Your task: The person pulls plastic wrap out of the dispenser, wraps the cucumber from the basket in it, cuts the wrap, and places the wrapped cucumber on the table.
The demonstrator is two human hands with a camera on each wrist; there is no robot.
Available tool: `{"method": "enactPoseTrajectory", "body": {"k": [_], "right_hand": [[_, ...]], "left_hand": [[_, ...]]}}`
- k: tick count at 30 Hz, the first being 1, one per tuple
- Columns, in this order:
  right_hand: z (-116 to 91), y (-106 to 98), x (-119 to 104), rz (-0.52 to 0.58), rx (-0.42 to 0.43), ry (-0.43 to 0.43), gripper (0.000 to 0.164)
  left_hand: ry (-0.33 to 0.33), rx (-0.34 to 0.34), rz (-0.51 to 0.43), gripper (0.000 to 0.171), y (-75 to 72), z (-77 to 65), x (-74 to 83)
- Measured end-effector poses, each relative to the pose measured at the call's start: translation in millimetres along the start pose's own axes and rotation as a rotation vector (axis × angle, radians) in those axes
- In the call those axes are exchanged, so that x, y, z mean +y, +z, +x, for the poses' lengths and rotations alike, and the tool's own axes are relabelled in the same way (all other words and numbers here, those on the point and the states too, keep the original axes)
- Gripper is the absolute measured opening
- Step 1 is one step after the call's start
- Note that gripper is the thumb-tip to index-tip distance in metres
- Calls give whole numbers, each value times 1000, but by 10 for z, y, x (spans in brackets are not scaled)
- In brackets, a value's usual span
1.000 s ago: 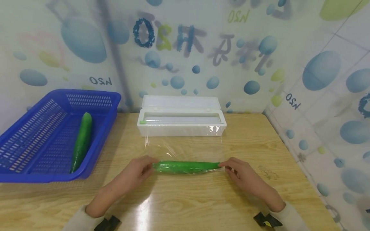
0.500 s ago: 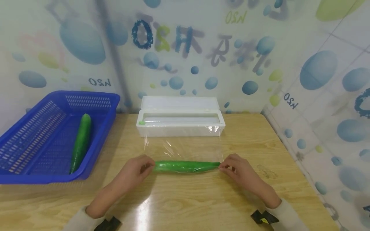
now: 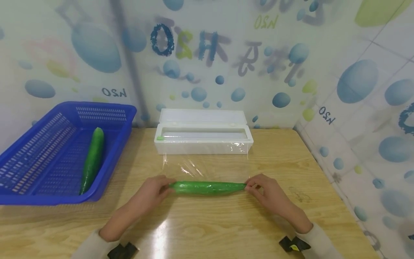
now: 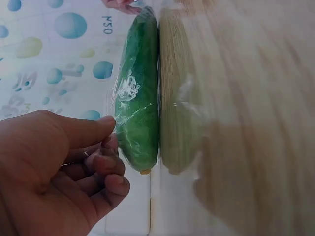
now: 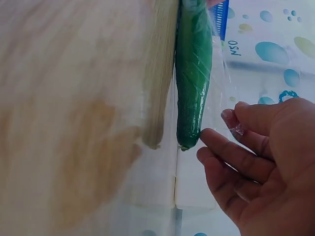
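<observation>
A green cucumber [image 3: 207, 187] lies crosswise on the wooden table in front of me, wrapped in clear cling film [image 3: 194, 168]. The film runs back from it to a white dispenser box [image 3: 203, 147]. At the cucumber's left end my left hand [image 3: 153, 190] pinches the film between thumb and forefinger, the other fingers curled beneath. My right hand [image 3: 266, 190] is at the right tip. In the right wrist view its thumb and forefinger pinch a bit of film, while another fingertip [image 5: 206, 135] is right at the cucumber's tip. Glossy film creases [image 4: 129, 88] show along the cucumber.
To the left stands a blue plastic basket [image 3: 124, 144] with a second cucumber [image 3: 92, 160] in it. The dispenser's lid [image 3: 203, 116] is raised, and a green slider [image 3: 160, 138] sits at its left. A patterned wall [image 3: 207, 90] borders the table's back and right.
The film's loose near edge now lies closer against the cucumber. My right thumb and fingers have closed up at the tip, while both hands keep nearly the same place.
</observation>
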State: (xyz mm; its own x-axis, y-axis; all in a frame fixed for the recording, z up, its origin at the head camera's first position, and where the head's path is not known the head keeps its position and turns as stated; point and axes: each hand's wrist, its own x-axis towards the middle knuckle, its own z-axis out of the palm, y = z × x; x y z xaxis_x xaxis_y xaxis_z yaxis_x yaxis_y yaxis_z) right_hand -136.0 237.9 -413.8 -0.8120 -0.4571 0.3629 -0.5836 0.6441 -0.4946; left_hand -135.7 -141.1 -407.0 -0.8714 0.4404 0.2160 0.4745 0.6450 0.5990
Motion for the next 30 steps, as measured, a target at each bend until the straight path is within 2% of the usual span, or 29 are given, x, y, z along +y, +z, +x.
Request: {"method": "enactPoseTrajectory", "body": {"k": [4,7,11,17,19,23,30], "right_hand": [[11,-8,-21,-4,-30,101,6],[31,-2,-24,-23,-35,128,6],[48,10,-21,-38,-33,134,8],[82,43,3,-24,-13,83,20],[92,45,1,-14,-18,86,23],[123,48,-23,-14,-38,131,17],[197,57,-33,-80,-53,131,10]], "left_hand": [[27,17,16,20,6,24,-9],[44,22,19,16,11,41,-22],[34,5,-8,14,8,68,-45],[44,8,-48,14,5,102,-79],[35,8,-59,13,7,109,-86],[-24,1,-72,10,10,125,-98],[-93,-12,-115,12,-1,153,-112]]}}
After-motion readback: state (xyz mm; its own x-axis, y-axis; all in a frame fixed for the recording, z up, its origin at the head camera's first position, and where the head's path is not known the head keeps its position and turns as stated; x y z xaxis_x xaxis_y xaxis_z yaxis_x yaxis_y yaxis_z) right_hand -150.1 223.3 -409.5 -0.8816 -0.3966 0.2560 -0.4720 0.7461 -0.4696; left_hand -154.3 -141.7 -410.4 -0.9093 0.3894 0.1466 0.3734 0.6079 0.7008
